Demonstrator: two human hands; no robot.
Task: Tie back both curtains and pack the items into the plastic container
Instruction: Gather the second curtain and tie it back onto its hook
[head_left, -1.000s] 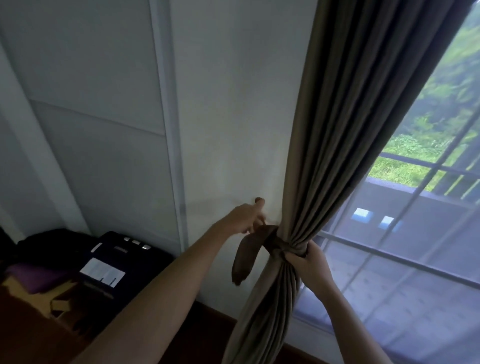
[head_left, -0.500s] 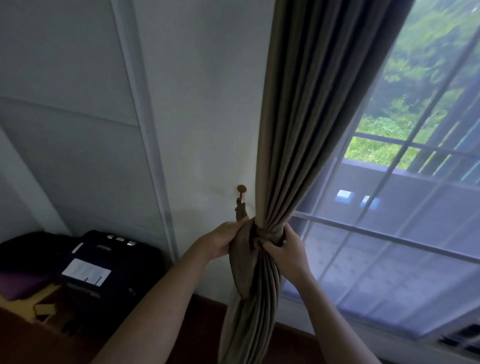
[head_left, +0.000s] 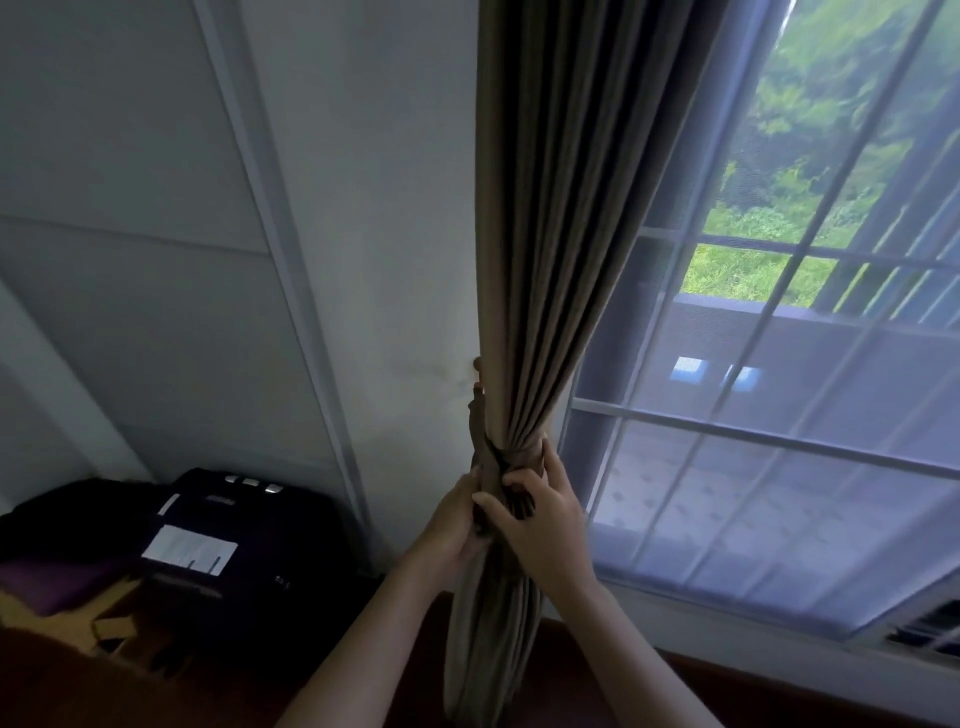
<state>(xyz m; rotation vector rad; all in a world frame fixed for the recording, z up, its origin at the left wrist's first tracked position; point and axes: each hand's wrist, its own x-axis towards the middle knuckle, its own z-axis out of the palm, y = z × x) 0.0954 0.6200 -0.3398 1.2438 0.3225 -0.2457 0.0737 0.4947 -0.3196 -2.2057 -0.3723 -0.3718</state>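
While both hands grip curtain (head_left: 540, 260), L hand (head_left: 454, 525) & R hand (head_left: 545, 525) touch.

No legible text anywhere.

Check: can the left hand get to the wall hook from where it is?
Probably yes. The left hand grips the tie-back at the curtain, just below the hook. Bare wall lies between them with nothing in the way. The hook is half hidden behind the curtain edge, so the hand must let go first.
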